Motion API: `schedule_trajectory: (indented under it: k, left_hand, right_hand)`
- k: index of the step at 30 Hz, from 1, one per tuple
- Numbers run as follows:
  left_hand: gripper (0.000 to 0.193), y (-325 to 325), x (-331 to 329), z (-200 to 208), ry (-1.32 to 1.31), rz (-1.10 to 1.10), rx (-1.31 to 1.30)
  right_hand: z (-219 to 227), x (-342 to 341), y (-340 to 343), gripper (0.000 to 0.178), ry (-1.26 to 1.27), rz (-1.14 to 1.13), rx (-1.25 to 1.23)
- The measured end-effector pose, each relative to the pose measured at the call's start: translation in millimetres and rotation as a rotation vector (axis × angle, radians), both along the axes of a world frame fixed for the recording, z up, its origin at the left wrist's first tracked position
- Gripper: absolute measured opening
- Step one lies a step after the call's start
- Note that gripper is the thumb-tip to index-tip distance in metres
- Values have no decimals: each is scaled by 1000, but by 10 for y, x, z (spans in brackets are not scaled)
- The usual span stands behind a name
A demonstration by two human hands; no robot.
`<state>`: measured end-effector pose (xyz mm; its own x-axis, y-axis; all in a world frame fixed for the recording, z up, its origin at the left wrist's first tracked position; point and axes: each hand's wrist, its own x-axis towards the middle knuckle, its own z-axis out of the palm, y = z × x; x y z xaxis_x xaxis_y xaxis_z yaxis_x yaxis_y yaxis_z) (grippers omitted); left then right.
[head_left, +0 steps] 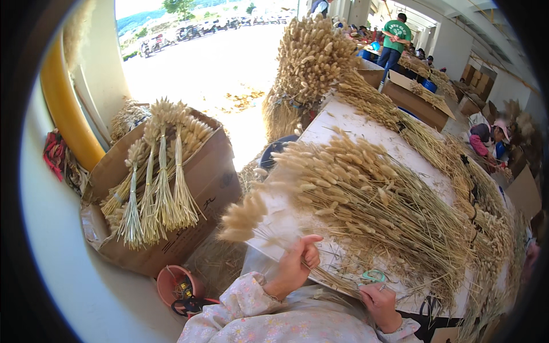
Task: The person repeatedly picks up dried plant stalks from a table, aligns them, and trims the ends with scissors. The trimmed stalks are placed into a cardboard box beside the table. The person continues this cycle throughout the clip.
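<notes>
My left hand (297,266) is closed around the stems of a small bunch of dried bunny tail grass (245,218). Its fluffy beige heads point up and left past the table's edge, slightly blurred. Low at the near edge, my right hand (380,306) has its fingers pinched together where the lower stem ends reach it; a ring is on one finger. Just above those fingers is a green loop (373,276), perhaps a handle; I cannot tell whether the hand holds it. A large heap of loose bunny tail grass (366,200) lies in front, heads to the left.
At left, a cardboard box (206,183) carries several tied bunches (163,188). Below it stands a pink bucket (174,286) with black-handled scissors (189,300). More grass lines the white table's (420,154) far side. A person in green (394,37) stands beyond; another (486,140) is at right.
</notes>
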<state>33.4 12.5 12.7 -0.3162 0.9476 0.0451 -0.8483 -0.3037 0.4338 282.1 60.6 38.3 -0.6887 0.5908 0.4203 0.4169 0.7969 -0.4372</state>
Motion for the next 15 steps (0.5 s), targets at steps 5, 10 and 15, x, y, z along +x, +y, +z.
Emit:
schedule_trajectory:
  k: [5, 10, 15]
  left_hand:
    - [36, -51, -96, 10, -60, -7, -85]
    - [35, -41, -244, -152, -172, 45, -101]
    - [35, 20, -321, -302, -337, 137, -268]
  right_hand:
    - [172, 192, 120, 12, -204, 4, 115]
    - [681, 677, 240, 11, -363, -64, 48]
    - [884, 1086, 349, 12, -362, -174, 11]
